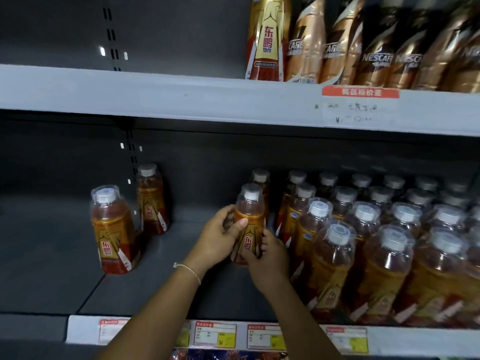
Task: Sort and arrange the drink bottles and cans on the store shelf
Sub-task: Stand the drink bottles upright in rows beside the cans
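An orange energy-drink bottle [250,216] with a white cap stands on the lower shelf [161,281], near its middle. My left hand [217,239] grips its left side, thumb across the label. My right hand [267,258] holds its lower right side, fingers curled round the base. Two bottles of the same kind stand apart to the left, the nearer bottle [113,229] in front and the farther bottle [152,200] behind it. A packed block of the same bottles [376,242] fills the shelf's right side in several rows.
The upper shelf [181,97] carries a tall gold bottle [267,40] and a row of brown Nescafe bottles [376,48] at the right; its left half is bare. Price tags [215,335] line the lower shelf's front edge. A slotted upright [132,152] runs down the back panel.
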The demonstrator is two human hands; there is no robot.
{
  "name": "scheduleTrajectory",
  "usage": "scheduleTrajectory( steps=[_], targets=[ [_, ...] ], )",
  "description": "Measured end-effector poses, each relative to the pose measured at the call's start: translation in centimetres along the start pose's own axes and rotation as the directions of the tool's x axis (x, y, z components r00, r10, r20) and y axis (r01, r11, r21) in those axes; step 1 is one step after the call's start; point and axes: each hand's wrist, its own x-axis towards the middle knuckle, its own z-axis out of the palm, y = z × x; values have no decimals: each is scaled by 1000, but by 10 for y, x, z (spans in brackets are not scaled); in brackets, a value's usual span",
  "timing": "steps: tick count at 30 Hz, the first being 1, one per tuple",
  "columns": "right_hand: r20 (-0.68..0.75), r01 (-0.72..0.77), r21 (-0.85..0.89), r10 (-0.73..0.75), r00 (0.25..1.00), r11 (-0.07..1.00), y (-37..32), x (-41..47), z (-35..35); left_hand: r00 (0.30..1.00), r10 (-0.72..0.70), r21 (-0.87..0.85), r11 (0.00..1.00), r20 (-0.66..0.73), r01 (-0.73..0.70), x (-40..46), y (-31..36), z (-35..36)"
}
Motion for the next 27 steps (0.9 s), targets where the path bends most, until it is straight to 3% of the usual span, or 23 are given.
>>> scheduleTrajectory(
  steps=[6,9,21,27],
  targets=[
    [-37,-39,11,40,999,999,7,1,-2,1000,-5,168,986,15,3,-8,-29,3],
    [-36,-43,2,43,998,999,7,-3,0,997,49,235,971,-54,-35,-8,-38,4],
    [-28,-62,-46,61,998,997,8,-13,0,997,23,100,995,-70,-16,1,-38,21],
    [-6,-96,-60,96,995,994,5,-13,-3,997,25,128,992,-74,-15,3,-41,27]
  ],
)
